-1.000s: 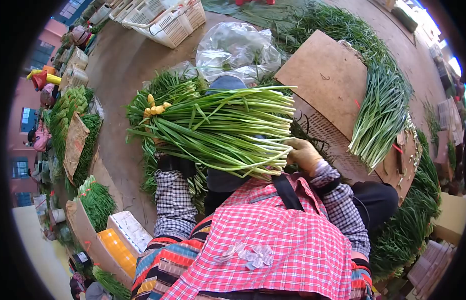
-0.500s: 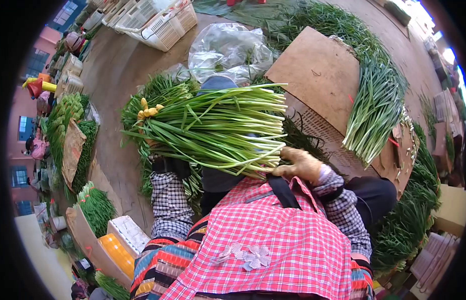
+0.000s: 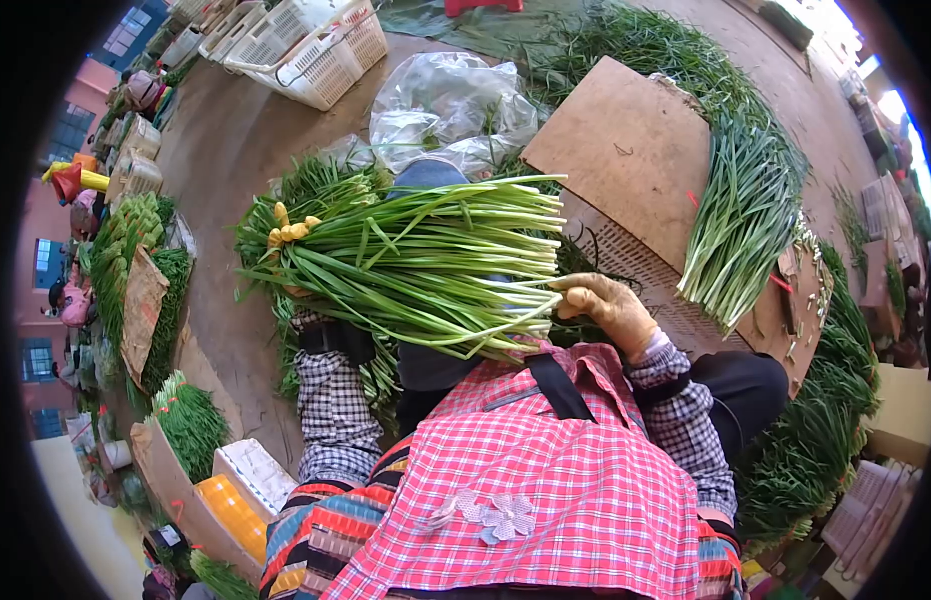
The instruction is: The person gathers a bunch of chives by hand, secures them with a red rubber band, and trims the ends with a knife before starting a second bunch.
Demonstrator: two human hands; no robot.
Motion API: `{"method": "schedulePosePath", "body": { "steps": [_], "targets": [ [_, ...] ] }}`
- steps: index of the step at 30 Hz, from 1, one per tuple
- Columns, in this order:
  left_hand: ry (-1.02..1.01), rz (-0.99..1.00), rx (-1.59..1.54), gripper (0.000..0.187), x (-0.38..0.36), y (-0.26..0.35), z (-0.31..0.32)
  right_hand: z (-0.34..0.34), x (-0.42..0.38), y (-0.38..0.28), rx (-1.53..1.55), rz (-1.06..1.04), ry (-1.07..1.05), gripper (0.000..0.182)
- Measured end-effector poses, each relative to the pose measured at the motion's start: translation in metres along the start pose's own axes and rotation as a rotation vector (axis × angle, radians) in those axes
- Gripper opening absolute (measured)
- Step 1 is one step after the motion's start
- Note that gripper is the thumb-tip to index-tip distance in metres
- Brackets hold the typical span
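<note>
A thick bunch of green onions (image 3: 416,262) lies across my lap, white ends to the right, leafy tips to the left. My left hand (image 3: 291,232), in a yellow glove, grips the leafy end from underneath; only its fingertips show above the leaves. My right hand (image 3: 609,306), in a tan glove, presses against the cut white ends with fingers curled, evening them. I wear checked sleeves and a red checked apron (image 3: 546,480).
A brown board (image 3: 626,150) lies ahead on a perforated crate, with another row of green onions (image 3: 741,220) along its right edge. Clear plastic bags (image 3: 451,100) and white baskets (image 3: 316,45) sit farther off. More onion heaps lie left and right on the concrete ground.
My right hand has shifted along the white ends of the bunch, from below them up to the side. The bunch has stayed across my lap with the left hand holding.
</note>
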State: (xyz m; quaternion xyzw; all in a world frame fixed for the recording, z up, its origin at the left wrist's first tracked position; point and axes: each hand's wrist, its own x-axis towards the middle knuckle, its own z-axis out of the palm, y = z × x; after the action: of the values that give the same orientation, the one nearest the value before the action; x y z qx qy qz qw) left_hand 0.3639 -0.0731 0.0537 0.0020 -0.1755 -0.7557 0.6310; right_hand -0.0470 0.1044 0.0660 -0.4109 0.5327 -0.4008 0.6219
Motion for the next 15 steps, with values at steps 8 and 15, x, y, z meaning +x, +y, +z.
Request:
{"method": "schedulePosePath", "body": {
  "steps": [8,15],
  "targets": [
    [-0.108,0.009,0.032,0.040,0.004,-0.004,0.014,0.003,0.020,0.000,-0.237,0.152,-0.008,0.023],
    [-0.003,0.106,0.011,0.040,0.002,-0.010,0.019,0.005,0.019,-0.044,-0.788,-0.739,0.512,0.023]
  ]
}}
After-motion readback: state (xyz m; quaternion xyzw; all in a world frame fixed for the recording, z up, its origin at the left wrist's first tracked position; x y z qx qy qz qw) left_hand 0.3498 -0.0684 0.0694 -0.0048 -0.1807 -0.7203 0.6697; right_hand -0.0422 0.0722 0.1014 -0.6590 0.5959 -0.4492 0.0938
